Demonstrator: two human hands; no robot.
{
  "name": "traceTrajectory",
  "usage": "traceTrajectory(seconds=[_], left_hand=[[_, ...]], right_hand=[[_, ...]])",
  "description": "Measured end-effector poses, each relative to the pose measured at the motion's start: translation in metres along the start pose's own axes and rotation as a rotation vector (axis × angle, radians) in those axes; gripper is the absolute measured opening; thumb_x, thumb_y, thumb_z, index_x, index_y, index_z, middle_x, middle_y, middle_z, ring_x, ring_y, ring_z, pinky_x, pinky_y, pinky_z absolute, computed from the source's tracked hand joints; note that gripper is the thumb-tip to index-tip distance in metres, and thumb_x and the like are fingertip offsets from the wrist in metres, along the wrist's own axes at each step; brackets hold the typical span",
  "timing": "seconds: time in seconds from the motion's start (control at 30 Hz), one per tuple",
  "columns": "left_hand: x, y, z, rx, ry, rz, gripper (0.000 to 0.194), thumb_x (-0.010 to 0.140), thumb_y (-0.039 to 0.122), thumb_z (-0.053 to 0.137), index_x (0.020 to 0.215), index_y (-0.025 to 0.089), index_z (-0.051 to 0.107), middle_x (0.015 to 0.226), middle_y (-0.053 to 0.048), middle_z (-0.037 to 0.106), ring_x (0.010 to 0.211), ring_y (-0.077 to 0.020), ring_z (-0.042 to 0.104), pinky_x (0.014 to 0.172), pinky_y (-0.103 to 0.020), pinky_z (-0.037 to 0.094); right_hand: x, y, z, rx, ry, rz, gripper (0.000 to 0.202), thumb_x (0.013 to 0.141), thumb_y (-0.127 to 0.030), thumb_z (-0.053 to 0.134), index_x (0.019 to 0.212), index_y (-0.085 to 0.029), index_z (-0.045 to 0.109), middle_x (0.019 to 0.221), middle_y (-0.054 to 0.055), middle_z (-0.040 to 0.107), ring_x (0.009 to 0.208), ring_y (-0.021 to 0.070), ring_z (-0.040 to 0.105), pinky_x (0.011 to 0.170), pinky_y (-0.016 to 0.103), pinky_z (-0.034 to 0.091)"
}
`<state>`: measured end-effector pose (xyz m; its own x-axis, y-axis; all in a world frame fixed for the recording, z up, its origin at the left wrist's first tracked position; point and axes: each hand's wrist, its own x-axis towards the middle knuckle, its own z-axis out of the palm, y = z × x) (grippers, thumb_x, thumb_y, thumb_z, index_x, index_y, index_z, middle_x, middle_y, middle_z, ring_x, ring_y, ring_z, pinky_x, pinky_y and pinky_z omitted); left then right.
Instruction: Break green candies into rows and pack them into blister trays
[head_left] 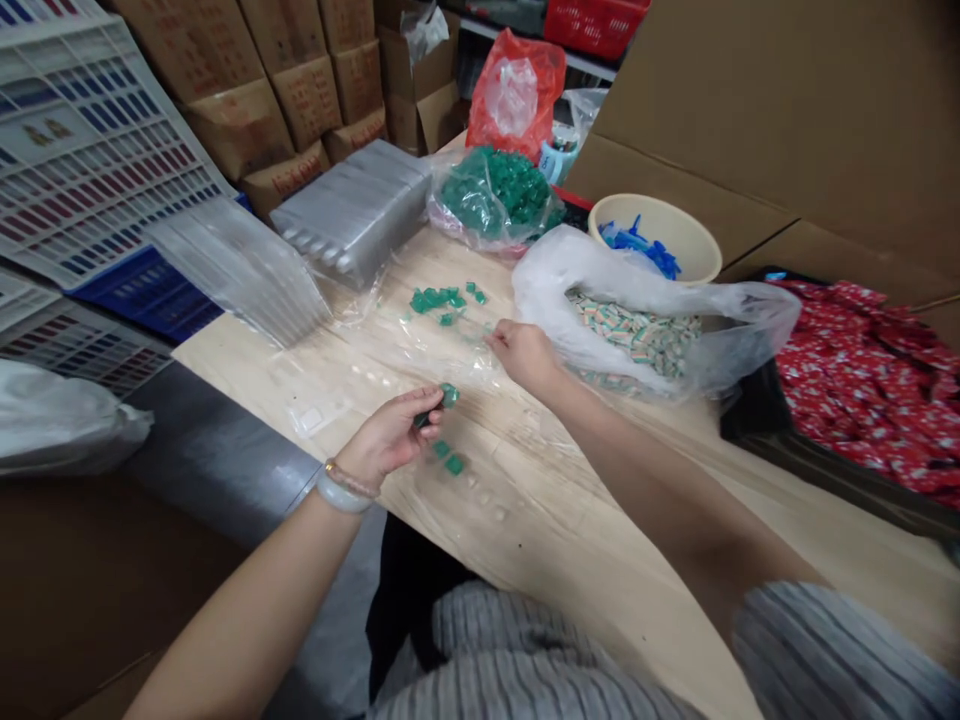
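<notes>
My left hand (401, 430), with a bracelet and bangle at its wrist, is closed around small green square pieces (449, 395) over the table's near edge. Two more green squares (454, 464) lie just beyond its fingers. Further out, my right hand (521, 352) is pinched just above the table, beside clear plastic film. What sits between its fingertips is too small to make out. A loose cluster of green pieces (439, 300) lies beyond it. To its right, a white plastic bag (551, 285) lies open, with many small striped pieces (637, 330) inside.
Clear plastic sleeves (247, 265) and a grey stack of them (360, 205) lie at the left. Behind are a bag of green pieces (499, 195) and a cream bowl (701, 240) with blue items. A black tray (757, 415) of red packets stands right.
</notes>
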<state>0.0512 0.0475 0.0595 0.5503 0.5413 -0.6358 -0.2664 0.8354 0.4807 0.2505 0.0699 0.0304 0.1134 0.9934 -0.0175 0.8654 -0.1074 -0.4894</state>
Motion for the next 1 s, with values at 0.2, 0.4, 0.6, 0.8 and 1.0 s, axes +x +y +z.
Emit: traceTrajectory(seconds=[0.2,0.4,0.6,0.8,1.0], left_hand=[[-0.006,-0.018,0.001,0.017,-0.051,-0.096,0.007,0.076,0.014,0.054,0.074,0.009,0.057,0.063,-0.001,0.046,0.049,-0.0024,0.041,0.036,-0.009,0.028],[-0.020,-0.045,0.003,0.182,-0.089,-0.076,0.012,0.070,0.020,0.063,0.071,0.009,0.060,0.063,-0.001,0.048,0.050,-0.0027,0.041,0.037,-0.011,0.027],[-0.039,-0.056,-0.002,0.266,-0.024,-0.010,0.015,0.068,0.025,0.063,0.072,0.011,0.057,0.067,0.000,0.050,0.050,-0.0027,0.041,0.040,-0.013,0.027],[-0.032,-0.073,-0.030,0.284,0.183,0.249,0.024,0.058,0.003,0.048,0.078,0.013,0.057,0.077,-0.002,0.056,0.070,-0.0087,0.053,0.058,-0.018,0.038],[-0.031,-0.079,-0.045,0.315,0.114,0.289,0.028,0.061,0.007,0.055,0.088,0.013,0.057,0.087,-0.004,0.059,0.081,-0.0110,0.055,0.073,-0.023,0.041]], right_hand=[[-0.081,-0.019,-0.005,0.560,-0.140,-0.354,0.031,0.077,-0.021,0.049,0.108,-0.022,0.055,0.106,0.007,0.053,0.080,0.0133,0.054,0.067,0.027,0.044],[-0.130,-0.032,-0.001,0.581,-0.108,-0.259,0.020,0.078,-0.022,0.050,0.094,-0.023,0.062,0.080,0.003,0.058,0.074,0.0142,0.054,0.066,0.028,0.044],[-0.157,-0.038,0.005,0.364,-0.026,-0.242,0.018,0.079,-0.020,0.049,0.093,-0.019,0.060,0.078,0.005,0.058,0.071,0.0150,0.053,0.067,0.029,0.043],[-0.167,-0.046,0.037,-0.056,-0.205,-0.068,0.015,0.081,-0.021,0.048,0.080,-0.015,0.062,0.079,0.010,0.060,0.072,0.0181,0.056,0.063,0.028,0.042],[-0.168,-0.049,0.057,-0.254,-0.192,-0.018,0.017,0.080,-0.031,0.052,0.081,-0.016,0.060,0.084,0.011,0.059,0.077,0.0207,0.057,0.059,0.028,0.042]])
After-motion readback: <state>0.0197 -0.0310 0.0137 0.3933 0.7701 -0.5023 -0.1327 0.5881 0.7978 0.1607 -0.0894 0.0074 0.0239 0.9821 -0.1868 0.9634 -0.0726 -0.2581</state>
